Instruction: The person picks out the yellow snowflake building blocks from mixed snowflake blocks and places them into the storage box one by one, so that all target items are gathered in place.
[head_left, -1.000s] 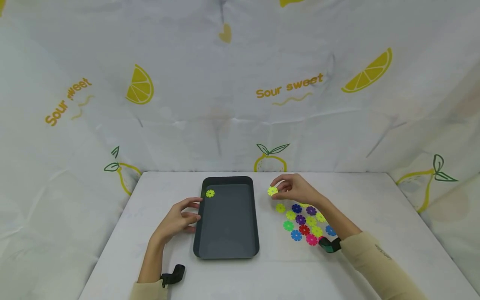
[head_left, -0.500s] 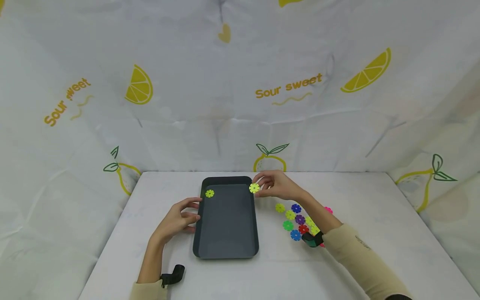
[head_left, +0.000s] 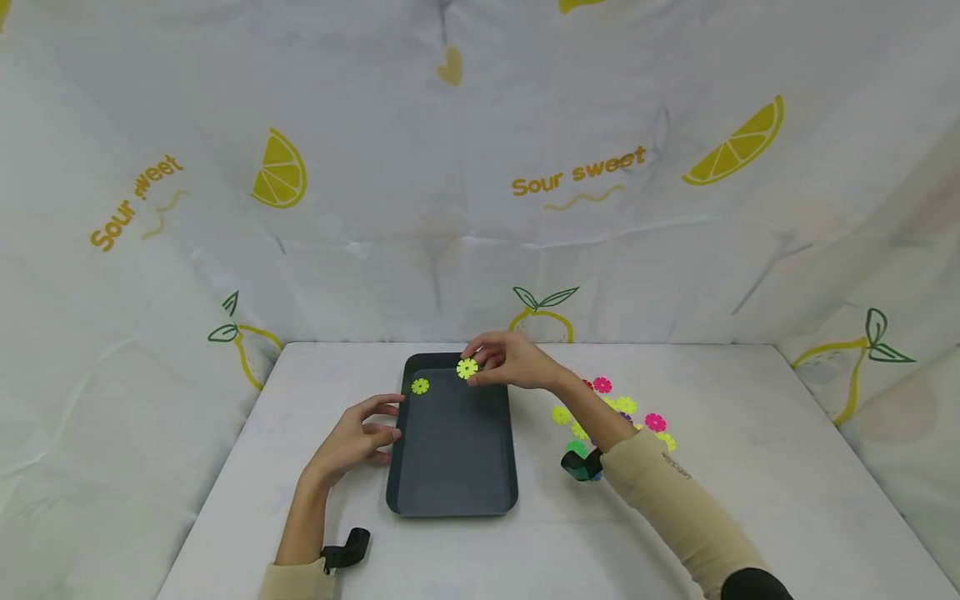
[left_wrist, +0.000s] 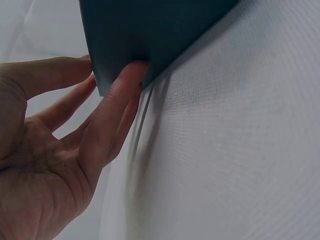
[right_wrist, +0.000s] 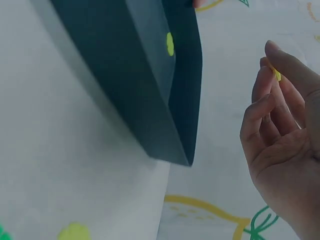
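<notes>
My right hand [head_left: 521,360] pinches a yellow flower-shaped plastic disc [head_left: 467,369] by its edge, between thumb and fingertips. It hangs over the far part of a dark grey rectangular tray [head_left: 456,454]. Inside that tray, near the far left corner, lies another yellow flower disc [head_left: 420,387]. In the right wrist view, only a yellow sliver of the held disc [right_wrist: 277,75] shows between the fingers. My left hand [head_left: 354,437] touches the tray's left side, and the left wrist view shows its fingertips [left_wrist: 134,70] against the outer wall of the tray [left_wrist: 145,30].
Right of the tray, several flower discs in yellow, pink, green and other colours lie on the white table [head_left: 750,467], including a pink disc [head_left: 656,422]. My right forearm hides part of them. A white cloth with lemon prints [head_left: 390,275] hangs behind the table.
My right hand has carried the yellow disc leftward from beside the tray to above its far end. The left hand and the tray have stayed in place.
</notes>
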